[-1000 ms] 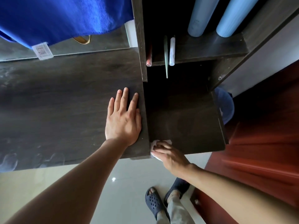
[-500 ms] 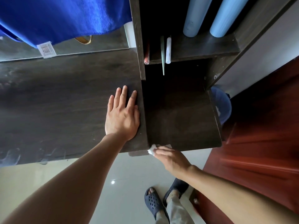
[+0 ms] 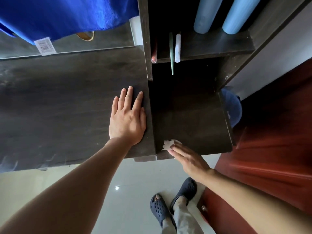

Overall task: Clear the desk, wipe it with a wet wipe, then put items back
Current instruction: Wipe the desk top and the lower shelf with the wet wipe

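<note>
The dark wooden desk (image 3: 59,107) fills the left and middle of the view. My left hand (image 3: 127,119) lies flat on it with straight fingers, just left of the step down to a lower dark surface (image 3: 190,119). A crumpled white wet wipe (image 3: 168,144) sits at the front left corner of that lower surface. My right hand (image 3: 189,160) presses on the wipe with stretched fingers, which cover its right part.
A shelf above the lower surface holds a red pen (image 3: 154,54), a green stick (image 3: 171,54), a white tube (image 3: 177,48) and two light blue rolls (image 3: 204,14). A blue towel (image 3: 59,14) hangs at top left. A blue bin (image 3: 233,110) and a red-brown door (image 3: 270,141) stand at right.
My right hand slid the wipe along the front edge of the lower surface and its fingers have straightened. My left hand stayed flat on the desk.
</note>
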A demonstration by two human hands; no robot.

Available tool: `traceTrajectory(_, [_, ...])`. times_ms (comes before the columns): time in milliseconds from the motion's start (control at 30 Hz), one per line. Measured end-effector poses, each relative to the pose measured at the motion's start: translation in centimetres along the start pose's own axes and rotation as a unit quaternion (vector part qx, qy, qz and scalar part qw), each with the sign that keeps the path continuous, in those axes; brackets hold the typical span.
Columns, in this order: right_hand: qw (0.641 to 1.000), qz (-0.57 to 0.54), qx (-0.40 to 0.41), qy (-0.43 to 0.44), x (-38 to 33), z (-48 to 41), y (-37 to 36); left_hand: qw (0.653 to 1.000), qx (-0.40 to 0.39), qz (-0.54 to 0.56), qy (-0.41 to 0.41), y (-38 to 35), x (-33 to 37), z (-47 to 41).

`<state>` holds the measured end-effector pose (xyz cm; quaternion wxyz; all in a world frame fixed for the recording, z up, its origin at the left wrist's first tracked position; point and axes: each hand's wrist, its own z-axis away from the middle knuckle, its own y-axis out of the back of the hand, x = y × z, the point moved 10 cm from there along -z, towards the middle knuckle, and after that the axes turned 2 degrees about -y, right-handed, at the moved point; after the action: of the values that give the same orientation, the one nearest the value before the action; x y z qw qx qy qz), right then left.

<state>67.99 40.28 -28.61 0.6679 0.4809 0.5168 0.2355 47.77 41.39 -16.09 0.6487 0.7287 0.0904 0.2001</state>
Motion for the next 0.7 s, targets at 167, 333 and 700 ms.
traceTrajectory(167, [0.977,-0.019,0.086,-0.196,9.2,-6.2,3.7,1.0,0.007,0.002,-0.001,0.0,0.0,-0.1])
traceTrajectory(333, [0.998,-0.042,0.022,-0.036,-1.7,-3.3,-2.1,1.0,0.006,0.004,-0.001,0.1,0.0,0.0])
traceTrajectory(700, [0.992,-0.025,0.035,-0.122,4.3,-16.4,-0.1,1.0,0.008,0.007,-0.005,-0.2,-0.1,0.0])
